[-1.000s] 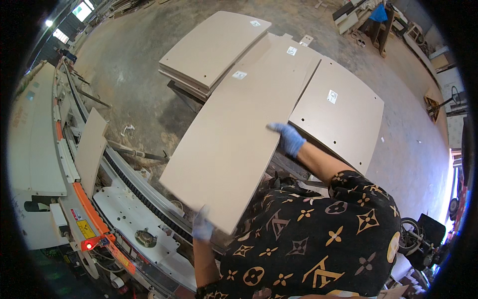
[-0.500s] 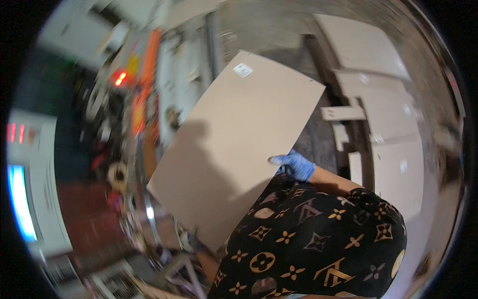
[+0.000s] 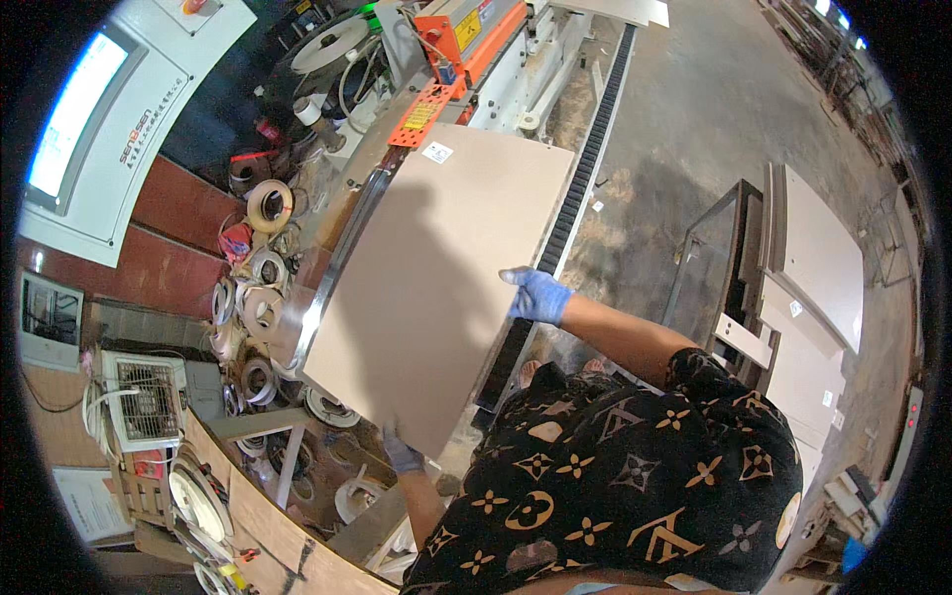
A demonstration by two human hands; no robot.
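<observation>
1. Since the previous frame, the beige panel (image 3: 436, 288) has swung round relative to the machine: its far end, then slanted across the bed, now comes up beside the orange guard (image 3: 418, 117), and its long sides run roughly with the machine. For the work in hand, that suggests carrying has given way to lining up.
2. Leftmost stands a pale control cabinet (image 3: 149, 149) with a lit screen; right of it, rolls of strip (image 3: 255, 203) lie heaped.
3. Next comes the shiny metal guide (image 3: 342, 266) along the machine's left edge. The panel's left side runs close beside it; whether they touch cannot be told.
4. At the panel's near edge, the gloved left hand (image 3: 402, 451) grasps the board, part of its grip lost in shadow.
5. Across the machine's near end lies the panel, label (image 3: 437, 152) at its far left corner. How fully its underside bears on the bed is hidden.
6. On the panel's right edge, the blue-gloved right hand (image 3: 536, 296) pinches the board, thumb on top.
7. Beyond runs the ribbed black track (image 3: 587, 159), along the machine's right edge.
8. Farthest right, well apart, more beige panels (image 3: 823, 263) lie stacked.
</observation>
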